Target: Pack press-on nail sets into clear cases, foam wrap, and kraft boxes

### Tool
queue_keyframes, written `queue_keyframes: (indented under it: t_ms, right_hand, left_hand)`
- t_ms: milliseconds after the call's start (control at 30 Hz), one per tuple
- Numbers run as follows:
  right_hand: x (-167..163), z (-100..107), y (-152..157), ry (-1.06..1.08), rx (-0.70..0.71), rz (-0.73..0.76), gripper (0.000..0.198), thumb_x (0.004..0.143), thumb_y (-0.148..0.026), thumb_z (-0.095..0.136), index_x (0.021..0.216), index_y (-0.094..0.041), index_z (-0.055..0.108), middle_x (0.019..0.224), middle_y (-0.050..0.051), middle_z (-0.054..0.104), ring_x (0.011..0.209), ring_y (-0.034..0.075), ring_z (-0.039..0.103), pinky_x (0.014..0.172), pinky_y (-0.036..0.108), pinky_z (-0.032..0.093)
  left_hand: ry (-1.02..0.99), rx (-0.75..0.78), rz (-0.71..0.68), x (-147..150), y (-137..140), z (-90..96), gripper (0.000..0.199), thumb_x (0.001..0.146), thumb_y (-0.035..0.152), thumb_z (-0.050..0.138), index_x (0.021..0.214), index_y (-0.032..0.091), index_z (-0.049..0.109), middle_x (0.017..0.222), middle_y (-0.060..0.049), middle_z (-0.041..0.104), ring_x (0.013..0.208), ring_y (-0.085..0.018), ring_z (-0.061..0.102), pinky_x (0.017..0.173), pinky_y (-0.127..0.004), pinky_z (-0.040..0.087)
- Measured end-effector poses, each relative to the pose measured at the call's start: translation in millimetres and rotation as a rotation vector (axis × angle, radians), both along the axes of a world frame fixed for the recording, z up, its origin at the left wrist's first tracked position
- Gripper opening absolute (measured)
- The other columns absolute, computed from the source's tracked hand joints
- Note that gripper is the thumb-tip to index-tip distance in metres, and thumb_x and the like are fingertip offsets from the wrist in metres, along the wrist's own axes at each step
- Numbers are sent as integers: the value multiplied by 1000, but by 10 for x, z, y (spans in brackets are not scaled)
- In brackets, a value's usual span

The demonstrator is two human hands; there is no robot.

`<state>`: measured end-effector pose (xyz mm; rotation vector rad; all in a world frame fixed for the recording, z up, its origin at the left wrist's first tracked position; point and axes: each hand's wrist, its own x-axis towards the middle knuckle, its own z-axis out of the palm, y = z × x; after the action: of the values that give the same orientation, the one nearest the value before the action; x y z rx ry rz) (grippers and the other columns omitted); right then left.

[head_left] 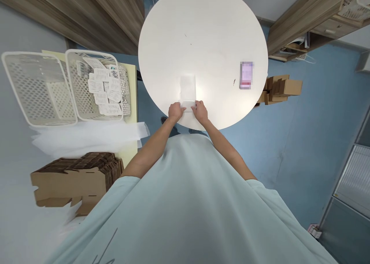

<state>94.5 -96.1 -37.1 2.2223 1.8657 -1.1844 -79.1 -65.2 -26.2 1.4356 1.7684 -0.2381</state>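
Observation:
A narrow, whitish translucent sheet [187, 87] lies flat on the round white table [202, 32], its long side pointing away from me. At its near end is a folded or doubled part; whether something lies inside it I cannot make out. My left hand [176, 111] grips the near left corner with fingers curled and thumb pointing inward. On the opposite side, my right hand [200, 111] holds the near right corner the same way. Both hands are close to the table's near edge.
On a yellow side table [132, 94] to the left are a white basket [82, 106] of white-labelled packets, another white basket [37, 86], white sheets [92, 137] and flat cardboard boxes [69, 183]. A blurred pink-purple item [246, 75] lies at right; brown cartons [290, 87] stand beyond.

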Motion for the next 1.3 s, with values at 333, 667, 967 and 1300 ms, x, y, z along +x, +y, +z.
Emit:
queue_keyframes:
  t_ms: [333,667,967,1300]
  right_hand:
    - [-52,34,212,24,194,337,55,112,-11,37,163,-9,56,173,19,54,167,29,43,140,52,35]
    - [42,100,-256,38,157,463,74,106,-14,55,176,-2,36,186,21,28,175,31,28,140,49,35]
    - [198,56,-675,119,166,541,66,116,-40,50,172,-5,44,183,22,34,173,30,33,139,48,37]
    - [43,154,-143,47,65,221,52,121,-44,36,162,-16,51,153,19,68,127,32,74,104,44,64]
  left_hand:
    - [-169,328,-334,200,41,-5,62,110,12,33,171,7,42,181,-23,39,174,-32,28,142,-54,27]
    - [-285,246,-498,-148,-295,-70,68,107,20,46,173,4,40,182,-25,34,172,-33,32,142,-51,26]
    - [-315,189,-453,-361,-733,-11,81,101,33,70,174,11,42,182,-22,36,170,-33,38,139,-49,33]
    - [-59,33,-41,-227,-185,121,40,106,56,63,107,21,82,101,-15,82,105,-36,75,90,-41,56]
